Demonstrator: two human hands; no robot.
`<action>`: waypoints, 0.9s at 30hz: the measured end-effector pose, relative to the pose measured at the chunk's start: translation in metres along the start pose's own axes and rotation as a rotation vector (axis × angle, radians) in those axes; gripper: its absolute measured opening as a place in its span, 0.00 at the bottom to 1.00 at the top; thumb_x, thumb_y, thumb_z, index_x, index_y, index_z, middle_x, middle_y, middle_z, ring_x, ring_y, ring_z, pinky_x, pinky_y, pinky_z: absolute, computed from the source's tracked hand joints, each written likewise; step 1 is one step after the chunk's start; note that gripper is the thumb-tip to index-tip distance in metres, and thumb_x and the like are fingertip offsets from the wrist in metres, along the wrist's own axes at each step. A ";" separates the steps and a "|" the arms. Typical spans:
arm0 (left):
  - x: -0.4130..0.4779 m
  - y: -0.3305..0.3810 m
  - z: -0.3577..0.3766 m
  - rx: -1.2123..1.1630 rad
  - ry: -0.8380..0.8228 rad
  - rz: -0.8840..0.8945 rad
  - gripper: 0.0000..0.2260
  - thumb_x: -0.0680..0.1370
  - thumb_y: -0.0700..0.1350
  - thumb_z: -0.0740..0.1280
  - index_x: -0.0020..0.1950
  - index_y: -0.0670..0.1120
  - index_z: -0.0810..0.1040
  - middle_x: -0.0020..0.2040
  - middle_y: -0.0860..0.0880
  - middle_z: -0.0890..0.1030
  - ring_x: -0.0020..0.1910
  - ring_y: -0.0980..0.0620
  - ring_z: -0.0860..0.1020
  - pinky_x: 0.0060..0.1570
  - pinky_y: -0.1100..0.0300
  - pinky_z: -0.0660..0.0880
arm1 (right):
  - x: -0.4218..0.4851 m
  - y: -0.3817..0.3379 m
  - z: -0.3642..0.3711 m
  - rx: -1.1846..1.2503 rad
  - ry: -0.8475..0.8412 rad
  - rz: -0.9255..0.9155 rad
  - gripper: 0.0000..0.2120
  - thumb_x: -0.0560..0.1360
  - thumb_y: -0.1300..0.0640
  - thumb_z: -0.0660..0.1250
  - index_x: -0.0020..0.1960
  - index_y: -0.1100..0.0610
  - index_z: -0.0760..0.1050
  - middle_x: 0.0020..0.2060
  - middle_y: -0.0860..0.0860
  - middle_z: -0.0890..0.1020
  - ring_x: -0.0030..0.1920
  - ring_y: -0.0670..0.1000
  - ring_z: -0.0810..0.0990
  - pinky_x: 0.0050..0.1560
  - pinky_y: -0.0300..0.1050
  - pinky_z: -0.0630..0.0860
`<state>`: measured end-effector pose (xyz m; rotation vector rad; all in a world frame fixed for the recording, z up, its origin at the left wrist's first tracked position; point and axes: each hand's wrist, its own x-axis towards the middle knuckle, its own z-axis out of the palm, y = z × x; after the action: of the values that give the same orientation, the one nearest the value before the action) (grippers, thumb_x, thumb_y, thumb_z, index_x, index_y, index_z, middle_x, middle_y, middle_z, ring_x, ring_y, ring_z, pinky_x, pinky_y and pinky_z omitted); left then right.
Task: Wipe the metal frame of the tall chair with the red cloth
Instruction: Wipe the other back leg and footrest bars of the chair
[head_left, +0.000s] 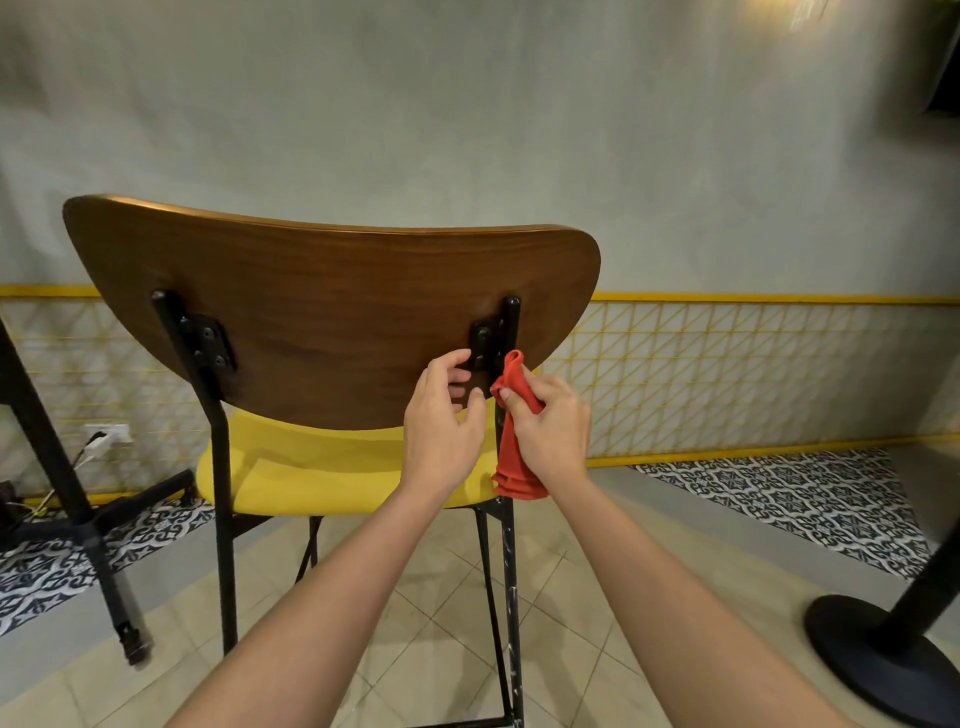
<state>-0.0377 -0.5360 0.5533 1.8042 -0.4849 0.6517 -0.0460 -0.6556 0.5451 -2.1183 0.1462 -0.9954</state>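
Right hand (551, 428) fingers grip folded red cloth (511, 415) against the right rear upright of the tall chair's black metal frame (508, 561), under the brown wooden backrest (332, 312). Cloth long axis vertical: loop up, folded end down by yellow seat (311, 467). Left hand (441, 428) fingers half-curled beside black bracket (482, 338); can't tell if holding anything.

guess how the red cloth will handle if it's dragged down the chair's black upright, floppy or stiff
Probably floppy: below the right hand the red cloth hangs in limp folds, its top curled over. Likely light, as one hand carries it. It should wrap the thin black upright easily, but might snag on the bolted bracket.
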 end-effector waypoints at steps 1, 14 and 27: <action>-0.001 -0.002 0.001 0.002 -0.001 0.002 0.17 0.77 0.40 0.64 0.66 0.48 0.70 0.55 0.52 0.75 0.52 0.56 0.75 0.44 0.73 0.71 | 0.000 0.003 0.000 -0.017 -0.029 0.004 0.17 0.75 0.50 0.67 0.62 0.52 0.77 0.51 0.49 0.81 0.51 0.49 0.78 0.48 0.38 0.69; -0.016 -0.023 0.022 -0.043 -0.008 -0.073 0.15 0.77 0.41 0.64 0.64 0.47 0.69 0.54 0.51 0.76 0.53 0.54 0.75 0.51 0.62 0.73 | 0.004 0.009 0.003 0.226 0.014 0.024 0.07 0.72 0.51 0.70 0.49 0.50 0.77 0.44 0.42 0.81 0.47 0.44 0.79 0.50 0.46 0.76; -0.028 -0.047 0.025 0.021 -0.039 -0.155 0.13 0.78 0.41 0.64 0.62 0.46 0.71 0.54 0.49 0.77 0.53 0.53 0.75 0.50 0.58 0.74 | -0.014 0.042 0.014 0.054 -0.180 0.189 0.09 0.72 0.50 0.69 0.51 0.51 0.80 0.44 0.47 0.83 0.47 0.50 0.80 0.49 0.47 0.76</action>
<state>-0.0253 -0.5446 0.4957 1.8567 -0.3614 0.5169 -0.0375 -0.6704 0.5020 -2.0891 0.2226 -0.6885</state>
